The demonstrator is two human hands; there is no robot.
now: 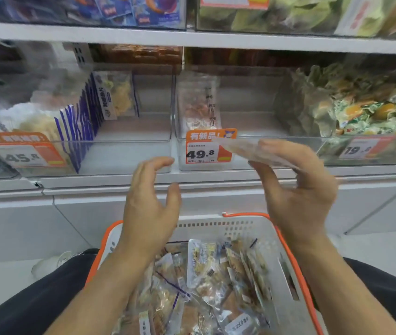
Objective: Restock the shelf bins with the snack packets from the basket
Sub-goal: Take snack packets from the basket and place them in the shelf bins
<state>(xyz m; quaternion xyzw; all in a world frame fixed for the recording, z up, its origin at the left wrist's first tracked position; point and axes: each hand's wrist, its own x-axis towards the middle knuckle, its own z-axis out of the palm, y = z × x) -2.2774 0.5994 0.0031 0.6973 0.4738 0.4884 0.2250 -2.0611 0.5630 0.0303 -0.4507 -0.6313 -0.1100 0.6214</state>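
— Head view, starting nearest: the white plastic basket with orange rim sits on the person's lap, heaped with clear snack packets. What's above it?

— Both hands, raised over the basket toward the shelf. The left hand holds nothing; its fingers are spread and loosely curved, the thumb apart from them.

— And the right?

— The right hand pinches one flat clear packet of pale brown snacks between thumb and fingers. It's blurred, but it looks to lie almost level, its long axis running up and to the left from the fingers, toward the orange price tag reading 49.8.

— So which bin?

— I'd say the clear plastic bin behind that tag. It's directly beyond the packet, just past its leading edge, and only one similar packet stands upright against its left wall. The right hand is much the nearer; the left sits before the neighbouring bin with the blue-edged packets.

— What does the move need?

— Probably lifting the packet over the front lip, then tipping it upright beside the standing one.
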